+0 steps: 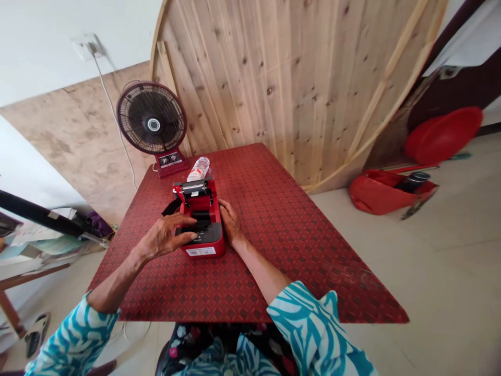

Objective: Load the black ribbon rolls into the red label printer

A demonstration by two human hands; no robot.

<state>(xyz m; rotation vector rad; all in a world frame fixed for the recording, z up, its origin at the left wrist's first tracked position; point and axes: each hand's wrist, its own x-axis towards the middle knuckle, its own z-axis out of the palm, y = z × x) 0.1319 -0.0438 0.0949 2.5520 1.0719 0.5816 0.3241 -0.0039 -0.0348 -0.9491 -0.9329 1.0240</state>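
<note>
A red machine [205,236] with a black top panel and a white label [201,251] sits left of center on a table [274,230] patterned in red and dark brown diamonds. Sleeves [313,326] swirl in turquoise and white at the lower edge, above dark cloth [183,339] dotted with pink and white. At upper left, a maroon fan [154,124] has a silvery hub, beside a white wall [58,31]. Pale, brown-knotted planks [274,68] fill top center; at right, a red basin [446,137] and orange-red bag [371,193].
</note>
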